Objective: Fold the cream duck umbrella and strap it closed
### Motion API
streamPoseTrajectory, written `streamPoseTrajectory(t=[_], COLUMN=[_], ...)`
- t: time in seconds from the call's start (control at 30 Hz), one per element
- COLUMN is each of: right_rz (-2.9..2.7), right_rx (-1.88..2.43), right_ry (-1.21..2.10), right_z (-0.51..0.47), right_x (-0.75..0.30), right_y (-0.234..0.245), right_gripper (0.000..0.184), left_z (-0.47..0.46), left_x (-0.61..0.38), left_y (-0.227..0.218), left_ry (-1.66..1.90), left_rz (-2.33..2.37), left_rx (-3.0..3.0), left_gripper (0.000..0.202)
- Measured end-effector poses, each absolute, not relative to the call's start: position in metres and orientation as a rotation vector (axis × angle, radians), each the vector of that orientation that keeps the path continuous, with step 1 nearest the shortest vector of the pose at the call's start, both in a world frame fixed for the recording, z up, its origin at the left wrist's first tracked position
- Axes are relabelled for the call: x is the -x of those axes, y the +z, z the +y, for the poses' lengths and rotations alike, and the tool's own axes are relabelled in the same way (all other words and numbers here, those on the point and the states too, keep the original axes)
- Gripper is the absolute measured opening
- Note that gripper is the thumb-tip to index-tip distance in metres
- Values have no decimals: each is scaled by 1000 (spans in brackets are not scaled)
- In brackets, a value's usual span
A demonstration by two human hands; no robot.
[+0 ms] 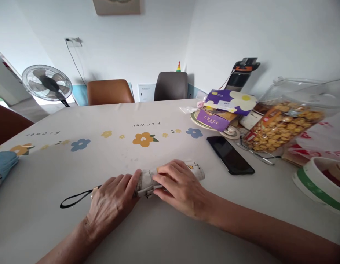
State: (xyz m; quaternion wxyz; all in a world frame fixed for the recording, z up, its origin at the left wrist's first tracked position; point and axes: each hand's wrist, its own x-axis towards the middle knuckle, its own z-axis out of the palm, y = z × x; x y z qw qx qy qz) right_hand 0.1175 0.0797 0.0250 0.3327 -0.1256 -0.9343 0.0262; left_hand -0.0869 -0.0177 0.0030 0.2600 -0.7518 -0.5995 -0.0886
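Note:
A folded pale umbrella point(197, 171) lies across the near part of the table, its black wrist strap point(73, 200) looping out to the left. My left hand point(114, 194) is wrapped round its handle end, which the fingers mostly hide. Farther along the rolled fabric, my right hand point(181, 187) grips from above, with fingers and thumb closed on the cloth near the middle. The umbrella's right end sticks out past my right hand. At the left edge of the view lies a light blue folded umbrella point(4, 167), only partly in view.
Right of my hands lie a black phone point(230, 155) and glasses point(262, 157). Beyond them are a purple tissue pack point(227, 101), a clear snack container point(285, 124), a bottle point(239, 75) and a green-white roll point(318, 187). Two chairs point(110, 91) and a fan point(47, 83) stand behind the table point(170, 154).

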Motion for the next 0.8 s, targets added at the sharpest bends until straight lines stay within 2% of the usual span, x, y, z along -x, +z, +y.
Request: streamPoseTrajectory(t=[0.17,0.27,0.33,0.63,0.73,0.8], right_rz=[-2452,-2456,-2442,-2390,-2516,-2611], right_rx=[346,333,293,136,13,-21], right_ry=[149,207,226,74,57,-3], right_z=[82,88,91,77,72,76], right_x=[-104,-100,-99,-114,-129,-138], right_y=[17,16,17,25,16,5], right_gripper=[3,2,5,20,24,24], left_z=[-14,-14,-15,-8,0,3], left_x=[81,81,82,88,97,103], left_y=[1,1,1,11,20,27], left_ry=[-277,-236,-224,-293,-471,-870], left_rz=[-1779,-1857,-1931,-2418,-2883,-3227], left_rx=[2116,2143,2142,2127,1889,1781], left_gripper=[55,50,46,51,58,63])
